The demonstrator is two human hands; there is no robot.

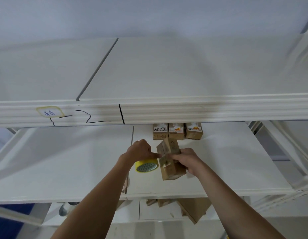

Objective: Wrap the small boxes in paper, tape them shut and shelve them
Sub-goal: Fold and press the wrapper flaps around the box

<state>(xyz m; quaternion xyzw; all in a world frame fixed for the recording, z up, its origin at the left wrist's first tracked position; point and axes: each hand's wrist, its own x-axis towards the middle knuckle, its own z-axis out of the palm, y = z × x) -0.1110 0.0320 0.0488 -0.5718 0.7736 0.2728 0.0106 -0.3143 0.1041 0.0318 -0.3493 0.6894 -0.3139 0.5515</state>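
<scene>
We look down along both forearms at a white shelf (218, 161) of a metal rack. The right hand (187, 159) holds a paper-wrapped box (170, 163) above the shelf board, fingers curled over its near right side, so the grip closes on the box's middle while the box runs lengthwise away from us, its far end tilted up toward the back of the shelf. Handwriting marks its top face, too blurred for us to read. The left hand (140, 150) sits just left of the box; its fingers are curled and the thumb and forefinger reach to the box's left edge, where they seem to pinch a strip of tape (161, 156) laid across the wrapping, though the strip is hard to make out. Under that hand, a roll of yellow tape (146, 165) hangs or rests close beside the box's left face; we cannot tell whether it touches the shelf.

At the back of the same shelf, three wrapped boxes (177, 131) stand in a row, side by side and touching, well apart from the held box. The upper shelf beam (184, 111) bears black marker lines and a small label (49, 112). Below the shelf edge, brown wrapping paper (191, 209) lies on a lower level.
</scene>
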